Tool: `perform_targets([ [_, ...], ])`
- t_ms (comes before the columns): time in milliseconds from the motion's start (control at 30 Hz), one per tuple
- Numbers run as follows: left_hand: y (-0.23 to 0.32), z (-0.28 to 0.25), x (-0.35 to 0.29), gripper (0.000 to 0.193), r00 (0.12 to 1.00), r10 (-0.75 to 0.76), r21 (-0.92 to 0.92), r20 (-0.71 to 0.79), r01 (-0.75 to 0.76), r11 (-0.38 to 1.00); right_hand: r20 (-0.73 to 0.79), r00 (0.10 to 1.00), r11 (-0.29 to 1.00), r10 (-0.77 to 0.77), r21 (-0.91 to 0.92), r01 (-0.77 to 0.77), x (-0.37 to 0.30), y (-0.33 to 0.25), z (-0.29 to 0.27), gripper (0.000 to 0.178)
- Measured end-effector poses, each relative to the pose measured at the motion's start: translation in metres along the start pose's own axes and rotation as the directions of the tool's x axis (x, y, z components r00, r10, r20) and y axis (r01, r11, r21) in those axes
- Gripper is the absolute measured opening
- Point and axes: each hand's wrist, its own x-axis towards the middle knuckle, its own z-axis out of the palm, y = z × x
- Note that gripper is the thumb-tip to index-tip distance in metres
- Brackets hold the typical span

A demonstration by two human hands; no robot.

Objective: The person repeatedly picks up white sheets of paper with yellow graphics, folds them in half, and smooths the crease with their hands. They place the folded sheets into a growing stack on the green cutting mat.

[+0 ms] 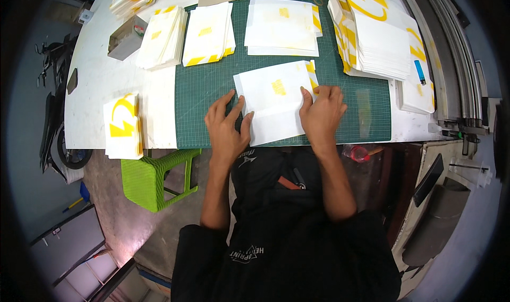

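Observation:
A folded white paper sheet (281, 111) with a small yellow print lies on the green cutting mat (207, 92), slightly tilted, close to the table's front edge. Along its left edge rests my left hand (228, 124), fingers spread and thumb touching the paper. My right hand (323, 116) is closed at the right edge, thumb on top and the other fingers curled, partly hidden. Yellow shows along the paper's upper right side. Just beyond it on the mat is a stack of similar white papers (281, 28); another paper stack (210, 33) sits to its left.
More stacks surround the mat: a tall paper stack (377, 41) at right, a small paper stack (122, 126) at the front left. A blue lighter (419, 72) lies on papers at right. A grey box (127, 39) stands at left; below the table edge is a green stool (154, 180).

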Motion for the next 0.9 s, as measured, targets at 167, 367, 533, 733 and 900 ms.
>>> perform_targets([
  [167,-0.0029,-0.0007,-0.003,0.038,1.0,0.0,0.02,0.002,0.0,1.0,-0.024,0.999,0.998,0.032,-0.051,-0.033,-0.0012,-0.0058,0.0018,0.031],
  [367,-0.0006,0.0008,-0.0015,0.036,1.0,0.014,0.032,-0.022,-0.013,0.999,0.041,0.998,0.999,0.044,0.03,-0.045,-0.0014,-0.0072,0.0055,0.032],
  [533,-0.0011,0.0027,-0.0042,0.036,1.0,0.007,0.037,-0.026,-0.006,0.999,-0.016,0.998,0.998,0.064,0.019,-0.063,-0.0001,-0.0051,0.002,0.031],
  [733,0.002,0.0035,-0.0039,0.035,0.999,0.01,0.048,-0.031,-0.008,0.999,0.018,0.997,0.996,0.069,0.051,-0.069,0.0003,-0.0061,0.0039,0.027],
  [900,0.0028,0.005,-0.0038,0.036,0.998,0.029,0.081,-0.055,-0.025,0.996,0.067,0.994,0.965,0.084,0.242,-0.098,0.0061,-0.0016,0.0045,0.017],
])
